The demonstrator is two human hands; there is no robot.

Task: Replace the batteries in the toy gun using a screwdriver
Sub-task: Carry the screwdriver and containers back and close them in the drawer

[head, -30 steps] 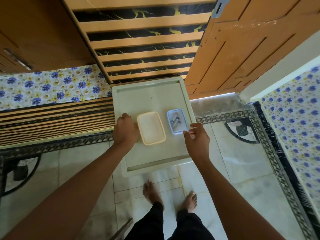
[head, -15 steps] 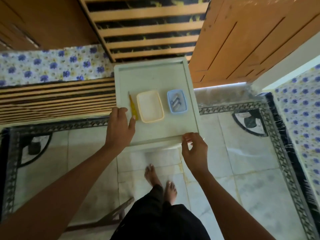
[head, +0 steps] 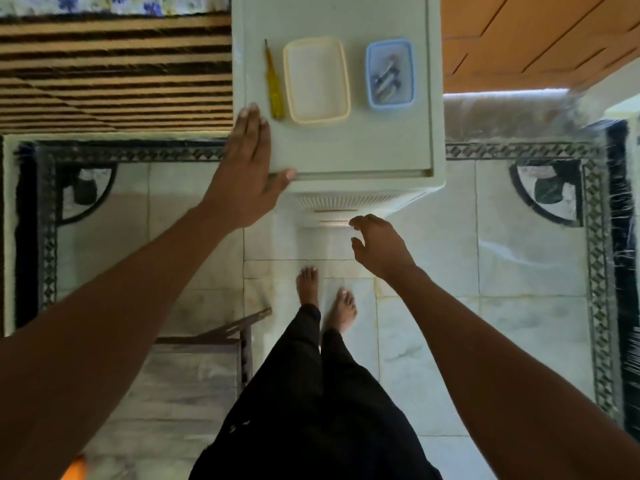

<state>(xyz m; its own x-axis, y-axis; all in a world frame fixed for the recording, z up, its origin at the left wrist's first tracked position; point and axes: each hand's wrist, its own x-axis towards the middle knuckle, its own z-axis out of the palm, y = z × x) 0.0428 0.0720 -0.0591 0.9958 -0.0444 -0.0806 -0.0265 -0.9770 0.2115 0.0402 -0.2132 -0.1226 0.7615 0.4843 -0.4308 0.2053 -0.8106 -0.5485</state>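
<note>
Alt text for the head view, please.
A person's left hand lies flat on the near-left corner of a white table, right hand empty beside its near edge. On the table: yellow screwdriver, cream box, blue box holding small items.

No writing, label, brand or number can be read anywhere. The yellow screwdriver (head: 273, 88) just beyond the left grip (head: 247, 164), the cream tub (head: 316, 79) beside it and the blue tub (head: 390, 73) farther right on the bench (head: 346, 147) show plain faces. The small things inside the blue tub are too blurred for any marking to be made out.
</note>
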